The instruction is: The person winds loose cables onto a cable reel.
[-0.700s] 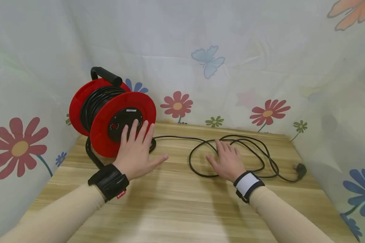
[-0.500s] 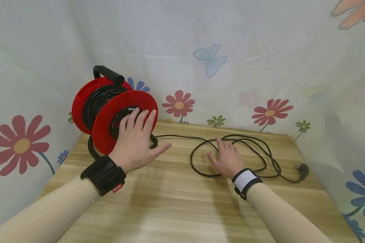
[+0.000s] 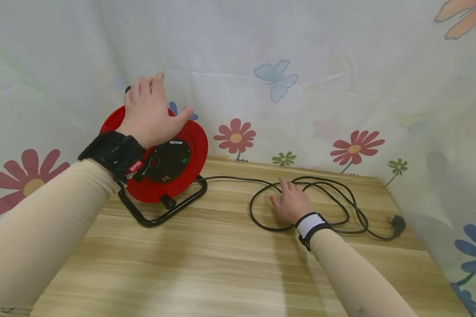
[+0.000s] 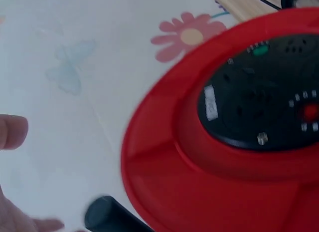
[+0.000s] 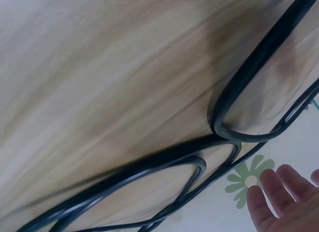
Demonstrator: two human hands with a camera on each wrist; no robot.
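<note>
A red cable reel (image 3: pixel 198 141) with a black socket panel (image 3: pixel 176 152) stands at the left of the table in the head view. My left hand (image 3: pixel 148 114) is raised before its upper part, fingers extended and thumb spread, hiding most of the black carrying handle (image 4: pixel 112 217). In the left wrist view, the handle's end shows apart from the fingers. My right hand (image 3: pixel 292 203) is over the loose loops of black cable (image 3: pixel 251 206) right of the reel, with relaxed fingers that grip nothing. The cable also shows in the right wrist view, beside the fingertips (image 5: pixel 258 204).
The black plug (image 3: pixel 398 224) lies near the table's right edge. The reel's tubular black stand (image 3: pixel 166 215) rests on the wooden table (image 3: pixel 222 264). Behind and at both sides hangs a white curtain (image 3: pixel 222 53) printed with flowers and a butterfly.
My left hand has risen from in front of the socket panel to the reel's top, uncovering the panel, a knob and the front of the stand. The right hand has barely moved.
</note>
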